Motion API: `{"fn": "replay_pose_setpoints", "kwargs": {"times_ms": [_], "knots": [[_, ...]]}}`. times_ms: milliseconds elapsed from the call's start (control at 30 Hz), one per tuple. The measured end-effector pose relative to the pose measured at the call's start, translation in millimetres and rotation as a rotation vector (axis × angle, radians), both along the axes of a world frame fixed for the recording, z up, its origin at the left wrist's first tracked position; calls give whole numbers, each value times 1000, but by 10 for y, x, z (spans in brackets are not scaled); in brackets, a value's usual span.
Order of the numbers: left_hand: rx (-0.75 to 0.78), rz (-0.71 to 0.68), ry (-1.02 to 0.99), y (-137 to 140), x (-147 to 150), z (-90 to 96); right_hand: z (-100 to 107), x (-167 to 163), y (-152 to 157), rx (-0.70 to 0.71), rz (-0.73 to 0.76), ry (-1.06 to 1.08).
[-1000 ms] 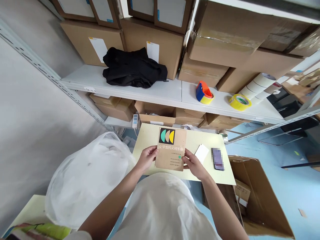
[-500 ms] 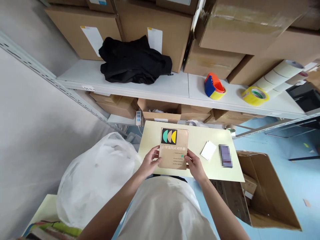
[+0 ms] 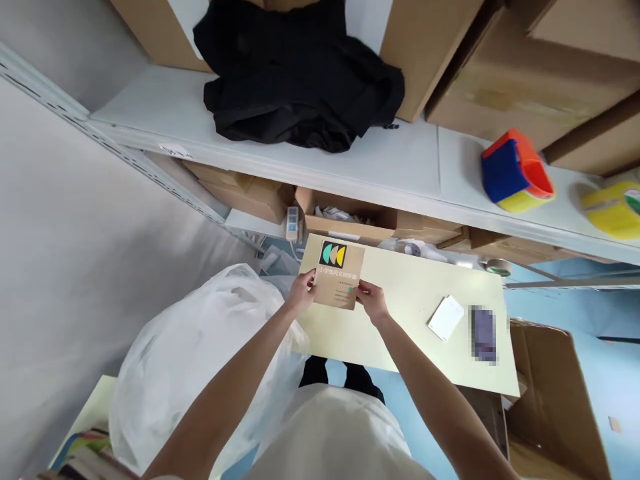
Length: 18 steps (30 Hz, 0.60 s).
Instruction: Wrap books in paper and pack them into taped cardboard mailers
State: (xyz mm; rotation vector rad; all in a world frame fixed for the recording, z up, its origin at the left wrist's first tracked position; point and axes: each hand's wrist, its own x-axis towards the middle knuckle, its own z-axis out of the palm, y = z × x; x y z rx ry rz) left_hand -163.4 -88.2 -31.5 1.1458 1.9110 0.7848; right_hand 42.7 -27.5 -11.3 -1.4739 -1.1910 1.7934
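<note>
- Left hand point(image 3: 303, 292): closed on the left edge of the book point(image 3: 338, 275), thumb on the cover, remaining digits behind it.
- Right hand point(image 3: 371, 300): closed on the lower right corner of the book, thumb on top.
- Book: tan cover, black panel with teal, beige and yellow half-discs at the top, white title line below. It is held face up at the far left corner of the table point(image 3: 400, 313); whether it touches the tabletop cannot be told.
- Table: pale yellow top. A white card point(image 3: 446, 318) lies right of centre; a blurred dark item point(image 3: 484, 334) lies just beside the card, nearer the right edge.
- Bag point(image 3: 200, 360): large, translucent white plastic, standing left of the table and touching the left forearm.
- Shelf point(image 3: 350, 167): grey, beyond the table. It carries a black garment point(image 3: 295, 80), a tape dispenser point(image 3: 517, 172) in orange, blue and yellow, and a yellow tape roll point(image 3: 613, 210) at the right frame edge.
- Cardboard boxes point(image 3: 525, 73): stacked behind the garment and dispenser; more sit below the shelf.
- Open carton point(image 3: 555, 393): on the blue floor, right of the table.
</note>
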Motion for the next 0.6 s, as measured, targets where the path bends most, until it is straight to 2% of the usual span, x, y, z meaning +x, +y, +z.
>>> {"fn": "replay_pose_setpoints", "kwargs": {"times_ms": [133, 267, 400, 600], "knots": [[-101, -59, 60, 282, -236, -370, -466, -257, 282, 15, 18, -243], [-139, -34, 71, 401, -331, -617, -748, -400, 394, 17, 48, -360], [-139, 1, 115, 416, -323, -715, -862, -464, 430, 48, 90, -469], [-150, 21, 152, 401, -316, -758, -906, -445, 453, 134, 157, -650]]}}
